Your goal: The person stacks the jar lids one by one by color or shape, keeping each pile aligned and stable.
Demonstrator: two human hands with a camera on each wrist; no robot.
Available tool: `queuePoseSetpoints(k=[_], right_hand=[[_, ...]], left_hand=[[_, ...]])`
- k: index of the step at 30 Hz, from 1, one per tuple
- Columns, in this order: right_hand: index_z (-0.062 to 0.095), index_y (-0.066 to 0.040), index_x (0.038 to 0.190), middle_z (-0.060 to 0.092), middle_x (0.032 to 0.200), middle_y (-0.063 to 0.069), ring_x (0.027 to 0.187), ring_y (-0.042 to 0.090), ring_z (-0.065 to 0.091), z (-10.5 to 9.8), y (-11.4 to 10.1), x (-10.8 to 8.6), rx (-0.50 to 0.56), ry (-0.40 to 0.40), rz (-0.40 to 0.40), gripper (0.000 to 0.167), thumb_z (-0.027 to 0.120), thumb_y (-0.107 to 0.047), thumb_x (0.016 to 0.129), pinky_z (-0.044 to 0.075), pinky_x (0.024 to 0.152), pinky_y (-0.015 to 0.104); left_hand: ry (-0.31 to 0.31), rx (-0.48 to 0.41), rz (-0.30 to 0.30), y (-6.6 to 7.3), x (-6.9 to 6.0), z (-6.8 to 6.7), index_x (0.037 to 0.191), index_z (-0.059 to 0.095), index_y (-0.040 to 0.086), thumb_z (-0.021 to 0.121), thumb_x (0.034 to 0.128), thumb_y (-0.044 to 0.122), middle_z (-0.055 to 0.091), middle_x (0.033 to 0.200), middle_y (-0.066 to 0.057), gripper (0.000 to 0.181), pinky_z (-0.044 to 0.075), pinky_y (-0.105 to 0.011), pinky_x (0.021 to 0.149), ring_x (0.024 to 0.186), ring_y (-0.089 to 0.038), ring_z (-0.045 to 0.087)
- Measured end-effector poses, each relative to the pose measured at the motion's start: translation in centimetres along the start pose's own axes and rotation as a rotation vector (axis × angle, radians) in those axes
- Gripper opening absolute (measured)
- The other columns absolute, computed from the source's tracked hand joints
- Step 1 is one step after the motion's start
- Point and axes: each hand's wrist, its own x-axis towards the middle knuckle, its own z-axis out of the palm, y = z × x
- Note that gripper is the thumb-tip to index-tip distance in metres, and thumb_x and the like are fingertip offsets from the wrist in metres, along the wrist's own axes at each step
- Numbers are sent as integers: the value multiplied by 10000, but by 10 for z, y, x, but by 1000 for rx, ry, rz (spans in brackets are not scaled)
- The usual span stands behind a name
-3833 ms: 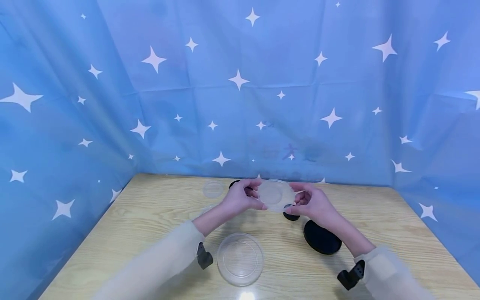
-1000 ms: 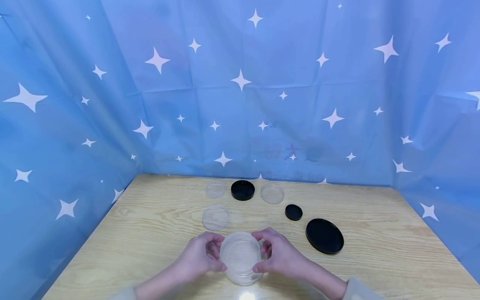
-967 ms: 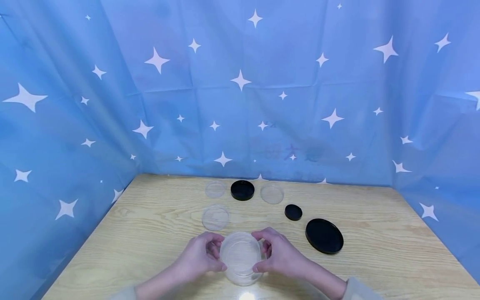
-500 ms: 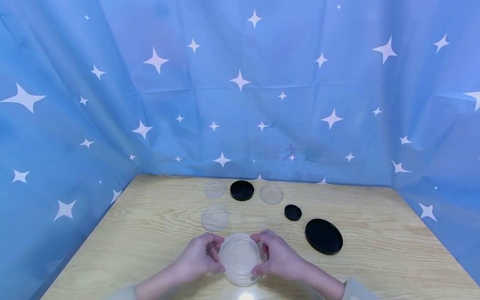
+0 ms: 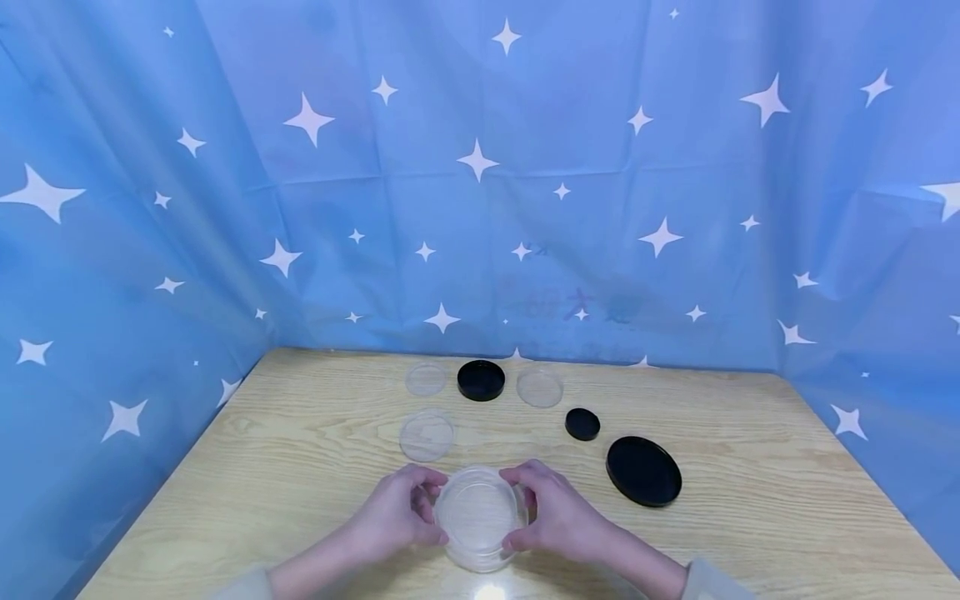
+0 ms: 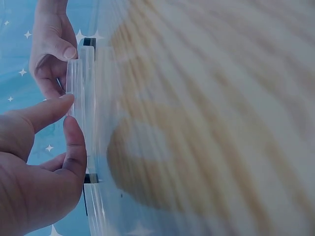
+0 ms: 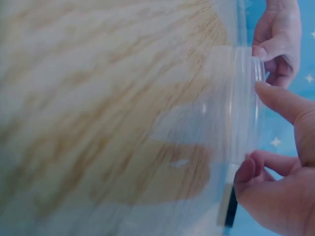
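A clear round dish (image 5: 478, 508) lies over a slightly larger clear round dish (image 5: 483, 563) near the table's front edge. My left hand (image 5: 397, 512) grips the upper dish by its left rim, thumb toward the front and fingers behind. From the right, my right hand (image 5: 555, 512) holds the same rim in a like way. In the left wrist view the clear rims (image 6: 76, 81) stand side by side as thin layers between the two hands. The right wrist view shows the stacked rims (image 7: 241, 103) too. Whether the two dishes touch all round, I cannot tell.
Behind the hands lie a clear dish (image 5: 427, 436), a smaller clear one (image 5: 426, 378), a black dish (image 5: 481, 380) and another clear one (image 5: 540, 388). To the right are a small black dish (image 5: 582, 423) and a large black one (image 5: 643, 471). A starry blue curtain (image 5: 480, 208) surrounds the table.
Since the earliest frame, both hands have brought the held clear dish from the back of the table down to over the larger clear dish at the front. Over the last second they hardly move.
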Motion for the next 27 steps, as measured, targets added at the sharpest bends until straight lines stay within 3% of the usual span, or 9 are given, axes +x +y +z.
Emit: queuePoseSetpoints(k=[19, 27], right_hand=[[612, 7, 1334, 541, 1029, -27, 843, 133, 488, 2, 5, 0, -10, -12, -32, 760, 952, -211, 691, 438, 656, 240], [598, -21, 1373, 569, 1109, 20, 850, 118, 512, -4, 5, -1, 81, -8, -24, 739, 928, -146, 723, 481, 676, 242]], left_hand=[[-14, -12, -43, -2, 0, -5, 1268, 607, -82, 883, 663, -31, 601, 1061, -96, 667, 516, -230, 584, 774, -187, 599], [-8, -75, -45, -1, -1, -6, 1287, 596, -66, 880, 676, -34, 575, 1091, -111, 675, 511, -228, 571, 799, -192, 601]])
